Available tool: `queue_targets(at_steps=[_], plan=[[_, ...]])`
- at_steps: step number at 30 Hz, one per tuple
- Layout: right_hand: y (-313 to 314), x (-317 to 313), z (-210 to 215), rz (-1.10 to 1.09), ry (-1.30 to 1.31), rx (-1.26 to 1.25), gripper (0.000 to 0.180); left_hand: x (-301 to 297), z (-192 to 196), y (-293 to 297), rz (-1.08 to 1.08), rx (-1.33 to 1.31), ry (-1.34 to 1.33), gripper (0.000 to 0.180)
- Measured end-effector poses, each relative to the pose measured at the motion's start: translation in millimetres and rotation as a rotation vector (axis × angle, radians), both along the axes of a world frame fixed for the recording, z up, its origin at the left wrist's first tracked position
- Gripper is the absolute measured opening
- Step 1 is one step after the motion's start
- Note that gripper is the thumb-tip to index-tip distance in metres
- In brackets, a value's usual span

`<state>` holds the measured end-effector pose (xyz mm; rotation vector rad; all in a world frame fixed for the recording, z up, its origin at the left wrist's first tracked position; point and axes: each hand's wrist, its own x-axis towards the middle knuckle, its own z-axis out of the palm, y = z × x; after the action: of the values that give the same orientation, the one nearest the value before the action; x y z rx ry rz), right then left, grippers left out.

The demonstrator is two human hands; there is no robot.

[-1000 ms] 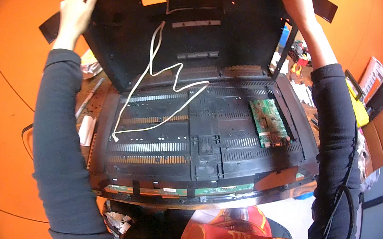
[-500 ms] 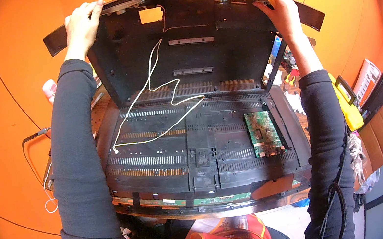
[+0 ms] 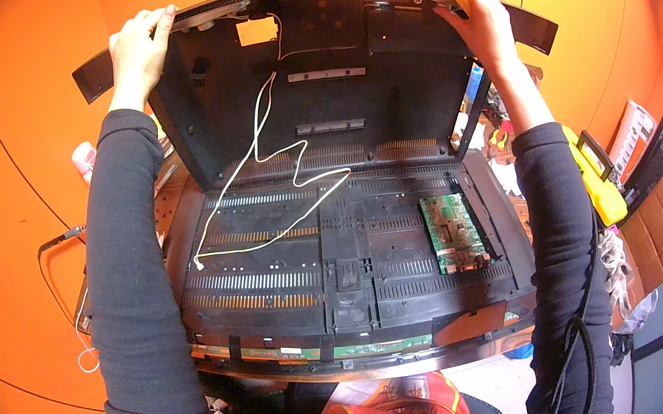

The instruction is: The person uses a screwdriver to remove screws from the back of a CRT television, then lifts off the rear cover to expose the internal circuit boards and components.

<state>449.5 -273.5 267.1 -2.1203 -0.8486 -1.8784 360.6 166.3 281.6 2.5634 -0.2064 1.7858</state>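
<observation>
A large black plastic television back cover [image 3: 333, 102] stands tilted up at the far side, its inner face toward me. My left hand [image 3: 137, 54] is closed on its upper left edge. My right hand [image 3: 485, 21] grips the upper right edge, with a small orange-yellow handle [image 3: 462, 1] also tucked between thumb and fingers. Below lies a flat, black, slotted panel [image 3: 271, 259], its far side against the cover's lower edge. On its right part rests a green circuit board [image 3: 453, 232]. A thin white cable [image 3: 293, 180] hangs from the cover and loops over the panel.
A yellow tool case [image 3: 600, 184] and a brown padded chair [image 3: 660, 222] are at the right. Small clutter sits on the wooden table [image 3: 168, 204] around the panel. A corded black tool [image 3: 62, 239] hangs at the left. Orange walls [image 3: 29, 192] close in.
Little differs. The cover's top edge and both hands appear very slightly lower and further left in the picture, with the grips unchanged.
</observation>
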Motion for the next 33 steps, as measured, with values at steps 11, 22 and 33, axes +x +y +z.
queue_targets(at_steps=[11, 22, 33], plan=[[-0.3, -2.7, -0.3, 0.056, -0.027, -0.036, 0.033, -0.4, -0.6, 0.6, 0.017, 0.003, 0.005, 0.043], [-2.8, -3.2, -0.9, 0.026, -0.064, -0.082, 0.031, 0.8, -0.2, 4.4, -0.018, 0.008, -0.009, 0.041], [-3.2, -3.9, -1.5, -0.002, -0.028, -0.078, 0.030, 2.3, -0.1, 4.0, 0.008, -0.003, -0.010, 0.038]])
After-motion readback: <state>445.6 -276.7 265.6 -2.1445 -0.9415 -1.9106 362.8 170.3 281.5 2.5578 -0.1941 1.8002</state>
